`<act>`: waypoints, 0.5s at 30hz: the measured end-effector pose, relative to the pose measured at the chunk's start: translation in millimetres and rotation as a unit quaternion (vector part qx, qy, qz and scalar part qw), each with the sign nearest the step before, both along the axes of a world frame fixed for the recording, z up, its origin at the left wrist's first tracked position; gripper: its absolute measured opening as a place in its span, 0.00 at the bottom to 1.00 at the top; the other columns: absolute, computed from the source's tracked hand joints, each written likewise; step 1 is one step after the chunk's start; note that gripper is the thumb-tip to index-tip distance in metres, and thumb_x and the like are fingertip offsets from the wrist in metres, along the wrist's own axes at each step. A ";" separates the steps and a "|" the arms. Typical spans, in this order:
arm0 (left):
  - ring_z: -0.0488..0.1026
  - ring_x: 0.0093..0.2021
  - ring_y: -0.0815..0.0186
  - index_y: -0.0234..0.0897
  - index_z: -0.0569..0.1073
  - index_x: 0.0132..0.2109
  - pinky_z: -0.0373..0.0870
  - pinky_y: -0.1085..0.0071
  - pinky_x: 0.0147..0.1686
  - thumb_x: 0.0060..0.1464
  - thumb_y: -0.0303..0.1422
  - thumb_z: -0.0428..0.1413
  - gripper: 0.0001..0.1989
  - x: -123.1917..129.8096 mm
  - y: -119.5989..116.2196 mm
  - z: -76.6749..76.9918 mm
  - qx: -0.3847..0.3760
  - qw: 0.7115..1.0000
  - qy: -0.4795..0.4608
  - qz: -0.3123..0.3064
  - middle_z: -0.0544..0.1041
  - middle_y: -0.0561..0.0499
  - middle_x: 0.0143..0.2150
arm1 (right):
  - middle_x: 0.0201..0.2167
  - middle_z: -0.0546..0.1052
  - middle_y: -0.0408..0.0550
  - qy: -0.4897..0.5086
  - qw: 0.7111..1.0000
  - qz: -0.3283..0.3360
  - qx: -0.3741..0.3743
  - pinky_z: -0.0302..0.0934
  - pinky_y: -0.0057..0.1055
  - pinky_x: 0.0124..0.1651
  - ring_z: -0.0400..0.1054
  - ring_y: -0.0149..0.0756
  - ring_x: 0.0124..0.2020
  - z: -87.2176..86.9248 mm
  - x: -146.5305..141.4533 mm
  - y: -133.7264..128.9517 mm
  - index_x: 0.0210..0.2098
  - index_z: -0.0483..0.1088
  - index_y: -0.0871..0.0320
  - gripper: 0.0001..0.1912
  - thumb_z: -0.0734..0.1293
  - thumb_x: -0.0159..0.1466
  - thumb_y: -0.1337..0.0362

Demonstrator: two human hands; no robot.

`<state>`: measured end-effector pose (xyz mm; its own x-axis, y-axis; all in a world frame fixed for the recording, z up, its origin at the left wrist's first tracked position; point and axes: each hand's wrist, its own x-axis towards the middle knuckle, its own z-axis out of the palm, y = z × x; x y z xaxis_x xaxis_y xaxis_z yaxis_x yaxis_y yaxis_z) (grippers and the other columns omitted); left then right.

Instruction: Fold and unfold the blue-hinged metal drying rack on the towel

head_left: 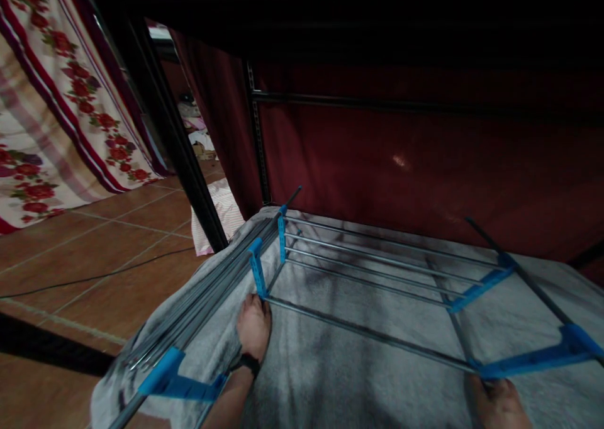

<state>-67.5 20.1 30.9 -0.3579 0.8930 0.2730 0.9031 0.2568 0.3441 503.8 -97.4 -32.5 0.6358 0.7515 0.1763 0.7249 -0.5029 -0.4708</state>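
Note:
A partly built shoe rack of grey metal tubes (pixel 368 333) and blue plastic brackets lies on a grey cloth. My left hand (pixel 255 325), with a dark band at the wrist, closes on the rack's corner at a blue bracket (pixel 257 268). At the opposite end of the same front tube, my right hand (pixel 499 405) grips under another blue bracket (pixel 533 356); its lower part is cut off by the frame edge. Several thinner tubes span the back between two more brackets. To the left lies a bundle of loose tubes (pixel 207 297).
A separate blue bracket (pixel 182 378) with tubes attached lies at lower left. Black metal posts (pixel 174 133) and a dark shelf overhead frame the space. A dark red curtain (pixel 401 158) hangs behind. Tiled floor (pixel 136 221), a cable (pixel 117 270) and a flowered cloth (pixel 61 102) are at left.

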 end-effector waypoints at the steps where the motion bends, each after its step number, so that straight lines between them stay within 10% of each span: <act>1: 0.78 0.52 0.51 0.32 0.78 0.52 0.72 0.61 0.51 0.73 0.30 0.46 0.15 0.3 -0.6 0.9 -0.003 1.000 0.007 0.001 0.80 0.37 0.51 | 0.41 0.78 0.63 0.008 1.000 0.001 0.001 0.72 0.52 0.37 0.79 0.61 0.37 0.7 -2.0 0.5 0.35 0.63 0.47 0.19 0.55 0.66 0.40; 10: 0.78 0.55 0.50 0.31 0.76 0.54 0.73 0.60 0.52 0.74 0.35 0.45 0.17 -2.5 0.1 3.7 -0.030 0.999 0.021 0.013 0.80 0.35 0.57 | 0.39 0.76 0.65 -0.060 0.990 -0.046 0.117 0.72 0.60 0.42 0.76 0.69 0.41 -3.5 -23.5 -8.5 0.45 0.67 0.54 0.24 0.59 0.67 0.40; 15: 0.79 0.54 0.49 0.34 0.74 0.56 0.74 0.60 0.49 0.75 0.40 0.42 0.20 -5.1 2.6 5.7 -0.043 0.999 0.013 0.013 0.80 0.35 0.56 | 0.50 0.81 0.63 -0.123 0.967 0.120 0.188 0.72 0.61 0.53 0.77 0.62 0.51 -2.1 -87.9 0.1 0.52 0.72 0.53 0.19 0.57 0.74 0.51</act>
